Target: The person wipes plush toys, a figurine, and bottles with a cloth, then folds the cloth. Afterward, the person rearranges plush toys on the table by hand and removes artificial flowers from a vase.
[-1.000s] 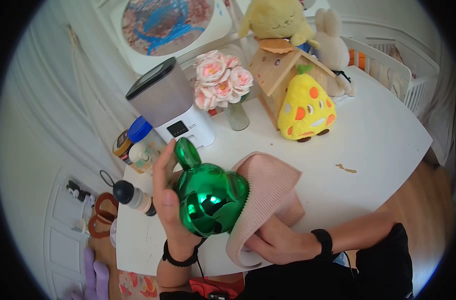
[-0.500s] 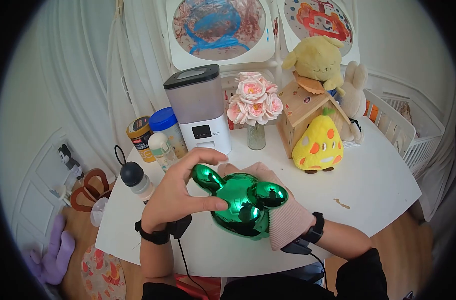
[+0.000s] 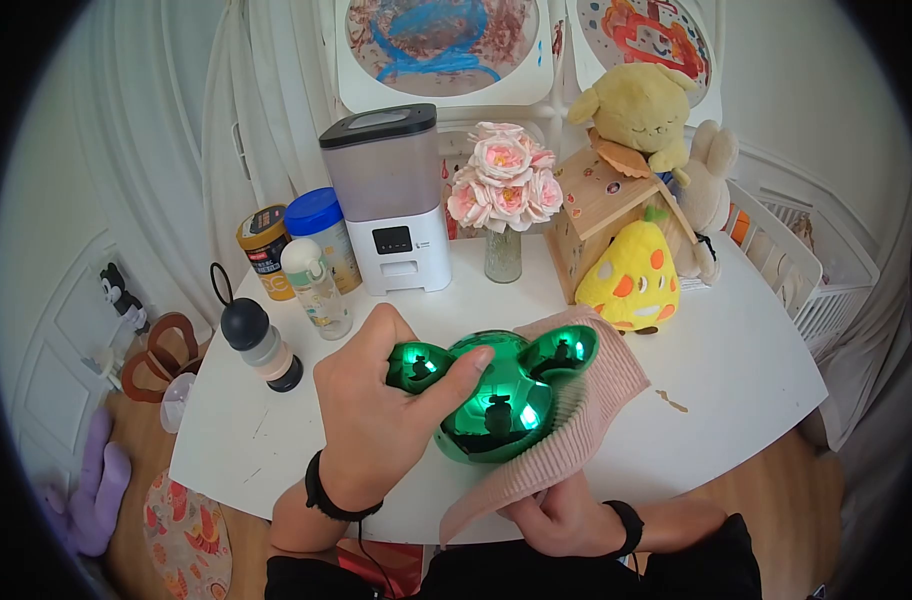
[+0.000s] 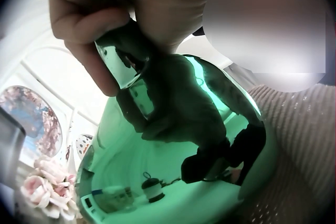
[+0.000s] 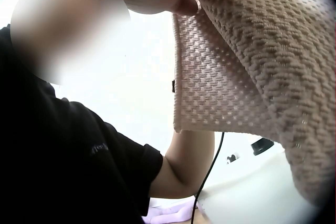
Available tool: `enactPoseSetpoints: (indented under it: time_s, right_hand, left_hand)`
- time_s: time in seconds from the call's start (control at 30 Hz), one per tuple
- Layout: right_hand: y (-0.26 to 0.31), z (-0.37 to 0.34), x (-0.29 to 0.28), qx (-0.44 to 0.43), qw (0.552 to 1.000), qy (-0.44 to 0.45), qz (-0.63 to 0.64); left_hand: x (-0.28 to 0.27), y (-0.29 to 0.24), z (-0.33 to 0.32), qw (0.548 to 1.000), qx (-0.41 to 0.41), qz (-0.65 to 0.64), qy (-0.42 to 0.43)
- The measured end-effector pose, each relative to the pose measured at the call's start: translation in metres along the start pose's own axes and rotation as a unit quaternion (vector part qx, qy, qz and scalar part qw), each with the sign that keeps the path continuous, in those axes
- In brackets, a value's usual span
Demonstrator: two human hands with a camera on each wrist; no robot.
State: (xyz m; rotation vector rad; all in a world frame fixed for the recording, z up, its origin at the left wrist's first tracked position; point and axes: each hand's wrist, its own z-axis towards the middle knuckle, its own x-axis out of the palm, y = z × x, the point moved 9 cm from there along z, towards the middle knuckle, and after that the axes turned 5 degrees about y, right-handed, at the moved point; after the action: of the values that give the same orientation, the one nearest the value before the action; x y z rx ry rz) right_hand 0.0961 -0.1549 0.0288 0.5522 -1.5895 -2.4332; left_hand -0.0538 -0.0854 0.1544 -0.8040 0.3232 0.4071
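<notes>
A shiny green figurine with two rounded ears (image 3: 496, 415) is held over the near part of the white table (image 3: 746, 400). My left hand (image 3: 371, 415) grips one ear, its thumb lying across the figurine's top; the left wrist view shows the fingers (image 4: 94, 27) curled round that ear. A ribbed pink cloth (image 3: 586, 435) lies against the figurine's right and lower side. From below, my right hand (image 3: 566, 520) holds the cloth, with part of its fingers hidden under it. In the right wrist view the textured cloth (image 5: 273, 50) hangs in a fold from that hand.
A dark-topped bottle (image 3: 261, 345), a clear bottle (image 3: 321, 295), two lidded tubs and a white dispenser (image 3: 411, 250) stand at left. Behind are a flower vase (image 3: 503, 255), a wooden house (image 3: 591, 200) and a yellow plush pear (image 3: 631, 285). The table's curved edge runs close to my forearms.
My left hand has shifted from the figurine's side to its ear. The figurine now sits more upright, and the cloth, bunched on its right half a second ago, spreads under and behind it.
</notes>
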Motion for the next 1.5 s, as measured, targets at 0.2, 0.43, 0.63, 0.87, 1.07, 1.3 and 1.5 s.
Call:
enactPoseSetpoints:
  time_s: [0.2, 0.43, 0.63, 0.87, 1.07, 1.3, 1.5]
  right_hand:
    - [0.028, 0.002, 0.01, -0.072, 0.98, 0.018, -0.187]
    - [0.038, 0.04, -0.025, -0.14, 0.963, -0.078, -0.215]
    - [0.057, 0.037, -0.006, -0.238, 0.855, -0.124, -0.444]
    - [0.089, 0.08, -0.047, -0.245, 0.917, -0.104, -0.298]
    - [0.059, 0.128, -0.074, -0.059, 0.996, -0.055, 0.026]
    - [0.064, 0.077, -0.058, -0.148, 0.975, -0.118, -0.12]
    - [0.059, 0.035, 0.005, -0.15, 0.933, -0.029, -0.327]
  left_hand:
    - [0.005, -0.003, 0.003, 0.997, 0.068, -0.001, 0.037]
    - [0.034, 0.003, 0.016, 0.926, 0.154, -0.309, 0.154]
    - [0.062, -0.002, -0.003, 0.92, 0.008, -0.349, 0.179]
    - [0.059, -0.003, -0.003, 0.929, 0.035, -0.317, 0.189]
    - [0.059, -0.005, -0.001, 0.935, 0.059, -0.301, 0.179]
    - [0.06, -0.008, -0.004, 0.939, 0.064, -0.296, 0.165]
    - [0.064, 0.001, -0.008, 0.945, 0.044, -0.287, 0.15]
